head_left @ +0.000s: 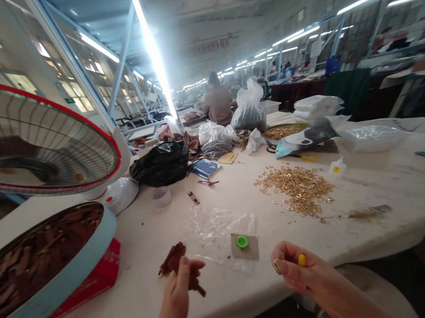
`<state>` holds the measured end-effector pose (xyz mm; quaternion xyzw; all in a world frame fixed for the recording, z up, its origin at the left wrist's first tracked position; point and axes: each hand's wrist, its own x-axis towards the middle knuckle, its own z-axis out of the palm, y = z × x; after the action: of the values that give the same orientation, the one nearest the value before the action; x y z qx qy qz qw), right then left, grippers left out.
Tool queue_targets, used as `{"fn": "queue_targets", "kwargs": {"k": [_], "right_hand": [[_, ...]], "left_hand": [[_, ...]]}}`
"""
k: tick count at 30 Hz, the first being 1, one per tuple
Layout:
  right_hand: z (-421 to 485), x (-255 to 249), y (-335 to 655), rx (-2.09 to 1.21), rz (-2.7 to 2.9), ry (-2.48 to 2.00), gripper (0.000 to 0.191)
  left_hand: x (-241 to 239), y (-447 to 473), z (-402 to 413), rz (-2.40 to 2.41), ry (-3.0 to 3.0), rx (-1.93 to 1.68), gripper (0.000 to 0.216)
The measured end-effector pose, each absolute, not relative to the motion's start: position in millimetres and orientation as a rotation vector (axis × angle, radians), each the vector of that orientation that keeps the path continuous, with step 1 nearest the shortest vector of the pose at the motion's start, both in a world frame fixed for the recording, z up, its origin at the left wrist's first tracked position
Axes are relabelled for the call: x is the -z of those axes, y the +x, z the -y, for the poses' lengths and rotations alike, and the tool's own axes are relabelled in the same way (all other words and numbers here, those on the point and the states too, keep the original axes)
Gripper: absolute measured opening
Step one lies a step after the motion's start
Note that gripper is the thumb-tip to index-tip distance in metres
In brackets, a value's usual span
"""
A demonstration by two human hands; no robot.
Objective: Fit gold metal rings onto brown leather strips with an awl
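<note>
Just over a small bunch of dark brown strips [174, 256] is my left hand [178, 282], its thumb and a finger stretched out and apart. Some strips show below its fingers; whether it touches them is hard to see. My right hand [304, 268] is closed above the table's front edge. A yellow-ended tool [302, 260] sticks up from its fist, its kind hidden. At the fingertips is a small metal piece [277, 266], which looks like a gold ring. Between the hands, a green round cap [242, 241] sits on a grey square pad [253, 249].
A heap of gold rings [297, 186] lies right of centre, near a small white bottle [337, 167]. At left stand a fan [32, 139] and a round tray [71, 262] of brown strips. Black bag [160, 164], clear plastic [210, 224] and snips [193, 198] lie beyond.
</note>
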<state>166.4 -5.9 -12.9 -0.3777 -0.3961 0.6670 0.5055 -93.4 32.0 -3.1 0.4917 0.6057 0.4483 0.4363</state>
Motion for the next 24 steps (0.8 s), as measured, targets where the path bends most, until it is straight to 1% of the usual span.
{"fn": "queue_targets", "kwargs": {"k": [3, 5, 10, 13, 17, 20, 24], "right_hand": [[17.3, 11.0, 140.0, -1.730, 0.826, -0.816, 0.033], [21.8, 10.3, 129.7, -1.779, 0.760, -0.768, 0.034], [20.7, 17.2, 121.5, -1.869, 0.568, -0.654, 0.034], [17.7, 23.7, 119.7, -1.910, 0.496, -0.631, 0.033], [13.8, 28.7, 117.8, -1.979, 0.448, -0.616, 0.032], [10.4, 29.9, 118.2, -1.999, 0.427, -0.607, 0.030], [7.7, 31.1, 118.6, -1.998, 0.413, -0.612, 0.031]], "left_hand": [[-8.9, -44.7, -12.6, -1.118, 0.876, -1.108, 0.049], [-11.6, -27.3, -6.5, -0.970, 0.715, -1.111, 0.043], [-8.2, -18.4, -0.9, -0.864, 0.569, -1.067, 0.037], [-4.5, -19.4, -0.1, -0.781, 0.453, -1.032, 0.029], [1.7, -18.5, -2.4, -0.661, 0.505, -1.016, 0.022], [9.4, -16.6, -6.1, -0.732, 0.646, -1.060, 0.016], [18.4, -15.7, -9.4, -0.904, 0.794, -1.118, 0.023]]}}
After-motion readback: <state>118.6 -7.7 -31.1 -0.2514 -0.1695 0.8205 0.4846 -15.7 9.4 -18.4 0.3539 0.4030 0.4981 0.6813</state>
